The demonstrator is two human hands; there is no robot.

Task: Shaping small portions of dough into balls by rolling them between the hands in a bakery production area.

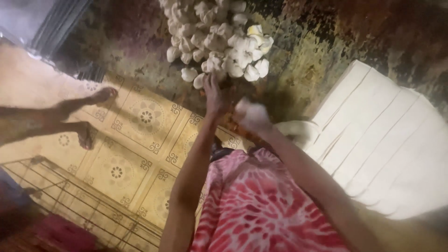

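while the head camera looks down past a pink and red tie-dye garment (254,205), both arms stretch forward to a heap of white pieces (214,35), rounded and petal-like, lying on a dark mottled surface (303,56). the left hand (214,95) lies flat with its fingers (211,81) extended and loosely spread, tips touching the nearest edge of the heap; nothing is clasped in it. just beside it, the right hand (253,116) is blurred; its fingers seem curled around a pale white lump, though i cannot tell how firmly. the rest of the heap lies beyond both sets of fingertips. a white slatted board (382,135) sits to the outer side of the right fingers. well apart from the left fingers, another person's bare feet (88,116) stand on patterned yellow tiles (135,154), with a wire frame (70,196) nearer the camera.
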